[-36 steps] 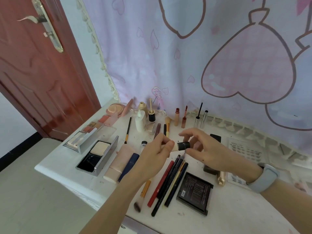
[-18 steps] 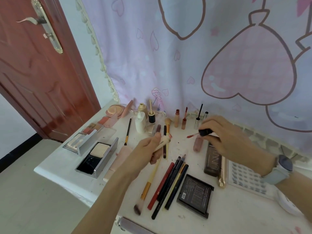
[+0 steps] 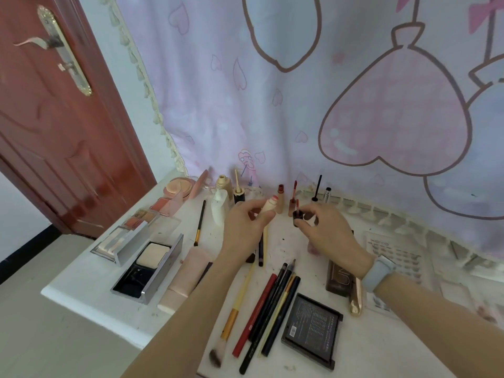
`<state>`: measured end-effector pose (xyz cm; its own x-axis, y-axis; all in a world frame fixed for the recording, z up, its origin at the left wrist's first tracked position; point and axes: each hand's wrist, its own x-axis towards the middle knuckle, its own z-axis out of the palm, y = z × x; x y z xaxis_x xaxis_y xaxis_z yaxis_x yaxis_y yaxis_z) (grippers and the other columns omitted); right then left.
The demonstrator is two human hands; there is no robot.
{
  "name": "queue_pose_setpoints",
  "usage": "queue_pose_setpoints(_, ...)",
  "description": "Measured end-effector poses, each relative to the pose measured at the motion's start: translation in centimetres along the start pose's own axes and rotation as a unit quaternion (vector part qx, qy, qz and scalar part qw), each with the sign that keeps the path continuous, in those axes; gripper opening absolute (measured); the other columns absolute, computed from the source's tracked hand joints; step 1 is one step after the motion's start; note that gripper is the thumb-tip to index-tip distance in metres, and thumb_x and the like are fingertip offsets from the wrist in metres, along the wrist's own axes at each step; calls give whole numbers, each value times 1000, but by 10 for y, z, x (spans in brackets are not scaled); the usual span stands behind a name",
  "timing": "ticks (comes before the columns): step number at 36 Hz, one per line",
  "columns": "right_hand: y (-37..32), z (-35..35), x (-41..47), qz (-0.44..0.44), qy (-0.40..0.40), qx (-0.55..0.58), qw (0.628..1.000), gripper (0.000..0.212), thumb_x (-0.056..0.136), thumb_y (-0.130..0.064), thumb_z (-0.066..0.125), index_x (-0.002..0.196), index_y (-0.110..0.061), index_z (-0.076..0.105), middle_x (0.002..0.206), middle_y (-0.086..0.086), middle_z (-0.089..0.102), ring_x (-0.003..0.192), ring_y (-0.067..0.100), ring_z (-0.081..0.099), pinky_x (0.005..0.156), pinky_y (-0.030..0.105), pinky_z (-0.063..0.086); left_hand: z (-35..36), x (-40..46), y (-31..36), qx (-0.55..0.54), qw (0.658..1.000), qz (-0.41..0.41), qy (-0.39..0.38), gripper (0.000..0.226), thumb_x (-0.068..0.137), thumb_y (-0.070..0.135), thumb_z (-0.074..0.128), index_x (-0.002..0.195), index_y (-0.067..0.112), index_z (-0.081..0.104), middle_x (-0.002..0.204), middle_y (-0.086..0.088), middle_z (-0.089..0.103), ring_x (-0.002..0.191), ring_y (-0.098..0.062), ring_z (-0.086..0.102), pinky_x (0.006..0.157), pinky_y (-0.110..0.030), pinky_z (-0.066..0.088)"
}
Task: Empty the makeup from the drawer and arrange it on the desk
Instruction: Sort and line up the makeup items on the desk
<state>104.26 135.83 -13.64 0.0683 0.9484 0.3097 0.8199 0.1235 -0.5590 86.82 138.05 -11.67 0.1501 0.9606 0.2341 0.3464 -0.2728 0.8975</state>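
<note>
We see the white counter (image 3: 90, 293), scuffed and crowded with flat compacts and slim pencils. Above it our left hand (image 3: 245, 227) curls its grip round the small beige lip-gloss tube (image 3: 270, 206); our right hand (image 3: 327, 230) pinches the black-capped wand (image 3: 297, 212). Half a second ago the wand lay sideways; now it points up, nearer the tube

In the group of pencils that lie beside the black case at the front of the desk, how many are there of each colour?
Red pencil: 1
Dark pencils: 3
Yellow pencil: 1
Total: 5
</note>
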Motion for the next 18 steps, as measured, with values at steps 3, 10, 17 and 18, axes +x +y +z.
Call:
queue_pose_setpoints(3, -1, 10, 7, 11, 0, -27, 1000, 21, 88, -32, 58, 105, -22, 66, 85, -6, 60, 85, 17, 52, 72, 31, 36, 7, 7, -7, 39, 999, 1, 5, 20, 84, 18, 66, 104, 16, 69, 86, 10, 67, 80, -8, 59, 78, -25, 49)
queue_pose_setpoints(10, 2, 28, 14, 28, 2, -148, 989, 26, 91, -37, 52, 111, -24, 62, 97, 0, 68, 96, 24, 55, 74, 33, 23, 24, 21, -21, 136, 991, -7, 0, 21, 82, 22, 67, 103, 21, 68, 93, 7, 69, 86, -8, 62, 80, -30, 51)
queue_pose_setpoints(17, 4, 32, 15, 50, -12, -218, 974, 27, 90, -42, 50, 104, -25, 65, 100, -1, 67, 102, 23, 50, 74, 35, 23, 31, 27, -29, 208, 978, 1, -14, 19, 83, 26, 65, 102, 25, 67, 93, 9, 69, 79, -7, 58, 67, -24, 45)
queue_pose_setpoints(18, 4, 32, 15, 52, -13, -220, 974, 27, 90, -43, 49, 104, -26, 65, 100, -1, 66, 102, 22, 50, 74, 35, 22, 32, 27, -30, 213, 977, 1, -15, 20, 84, 26, 63, 103, 24, 67, 94, 8, 69, 80, -9, 59, 67, -24, 44)
